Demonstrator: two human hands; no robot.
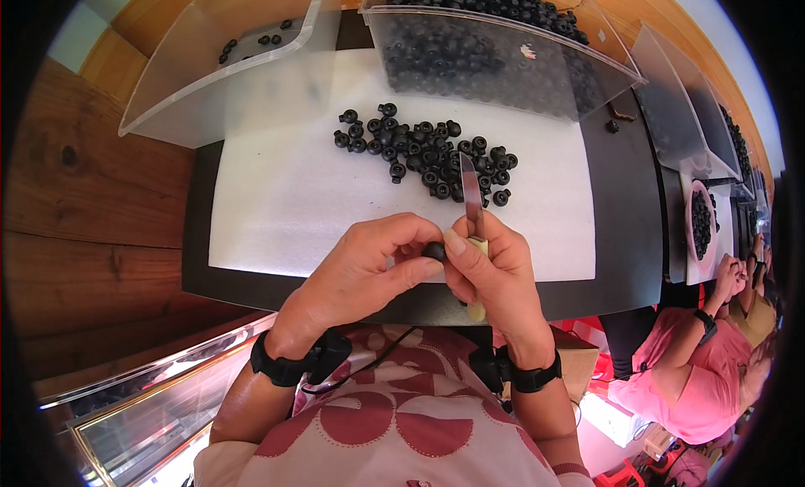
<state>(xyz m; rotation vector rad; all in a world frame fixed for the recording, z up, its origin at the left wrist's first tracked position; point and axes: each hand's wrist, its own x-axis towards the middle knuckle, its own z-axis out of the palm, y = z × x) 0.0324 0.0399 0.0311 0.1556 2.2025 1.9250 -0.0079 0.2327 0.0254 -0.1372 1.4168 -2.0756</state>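
Between the thumb and fingers of my left hand (373, 256) is a small round black part (434, 251). My right hand (499, 265) is closed around the pale yellow handle of a knife (471, 194), its blade pointing away from me. The right thumb presses close against the black part, above the near edge of the white foam sheet (277, 202). Just beyond the hands lies a loose pile of similar black parts (428, 147), round knobs with a narrower ring-like end. The blade tip overlaps this pile in view.
A clear bin (226, 76) at far left holds a few black parts. Another clear bin (503, 59), behind the pile, holds a great many. The sheet lies on a dark table (625, 227). At right, a person in pink (696, 370) works beside a pink bowl (703, 223).
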